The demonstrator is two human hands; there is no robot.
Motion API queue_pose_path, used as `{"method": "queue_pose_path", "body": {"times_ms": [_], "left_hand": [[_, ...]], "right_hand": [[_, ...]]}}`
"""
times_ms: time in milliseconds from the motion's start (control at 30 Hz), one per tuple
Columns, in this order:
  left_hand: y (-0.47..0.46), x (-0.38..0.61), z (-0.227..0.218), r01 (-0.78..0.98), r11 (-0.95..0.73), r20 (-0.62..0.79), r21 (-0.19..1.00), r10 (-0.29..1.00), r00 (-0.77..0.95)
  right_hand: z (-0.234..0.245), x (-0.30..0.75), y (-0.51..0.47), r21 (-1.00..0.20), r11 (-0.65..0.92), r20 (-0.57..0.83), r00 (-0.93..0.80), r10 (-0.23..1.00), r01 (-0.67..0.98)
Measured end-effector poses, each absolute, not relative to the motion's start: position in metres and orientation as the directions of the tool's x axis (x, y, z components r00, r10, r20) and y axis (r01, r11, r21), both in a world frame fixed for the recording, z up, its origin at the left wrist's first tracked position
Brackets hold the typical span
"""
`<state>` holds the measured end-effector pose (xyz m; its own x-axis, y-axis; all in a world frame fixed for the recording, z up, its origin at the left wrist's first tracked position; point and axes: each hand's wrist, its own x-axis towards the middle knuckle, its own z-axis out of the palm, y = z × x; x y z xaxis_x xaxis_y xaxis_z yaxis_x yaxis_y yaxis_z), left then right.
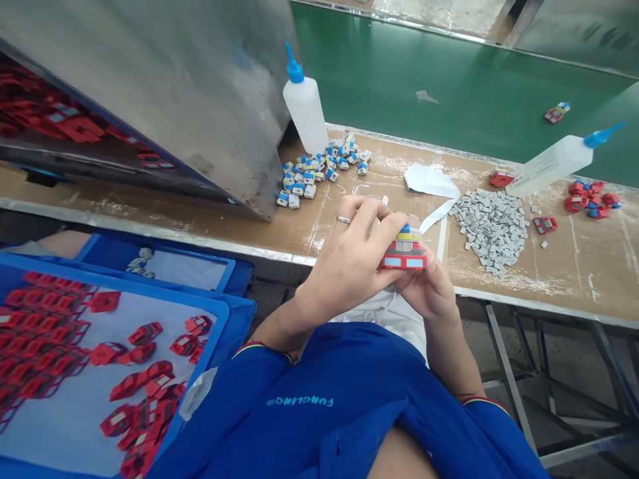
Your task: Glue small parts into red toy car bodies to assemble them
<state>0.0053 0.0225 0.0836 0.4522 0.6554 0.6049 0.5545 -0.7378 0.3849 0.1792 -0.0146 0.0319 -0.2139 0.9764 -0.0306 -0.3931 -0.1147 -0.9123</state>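
Between my two hands is a small red toy vehicle with light-blue windows and a white, yellow and blue piece on its top. My left hand, a ring on one finger, is closed on its left side and top. From below and the right, my right hand grips the same toy; some of its fingers are hidden. Beyond my left hand lies a pile of small white-and-blue pieces. A heap of small grey pieces lies to the right of my hands.
A white bottle with a blue nozzle stands by the metal bin; another bottle leans at the right. A blue tray of red toy bodies is at lower left. Behind the cardboard-topped bench runs a green conveyor belt.
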Motion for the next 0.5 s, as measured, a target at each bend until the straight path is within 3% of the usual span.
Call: {"method": "queue_pose_path", "body": {"times_ms": [167, 367, 500], "left_hand": [[0.023, -0.003, 0.095, 0.484, -0.733, 0.529, 0.477, 0.68, 0.508], [0.039, -0.016, 0.125, 0.262, -0.628, 0.313, 0.733, 0.653, 0.689], [0.063, -0.016, 0.145, 0.208, -0.605, 0.267, 0.769, 0.599, 0.755]], "right_hand": [[0.039, 0.178, -0.021, -0.908, -0.148, -0.058, -0.232, 0.971, -0.393], [0.049, 0.182, -0.01, -0.859, -0.225, -0.078, -0.316, 0.945, -0.459], [0.061, 0.184, 0.007, -0.864, -0.237, -0.077, -0.349, 0.934, -0.443]]}}
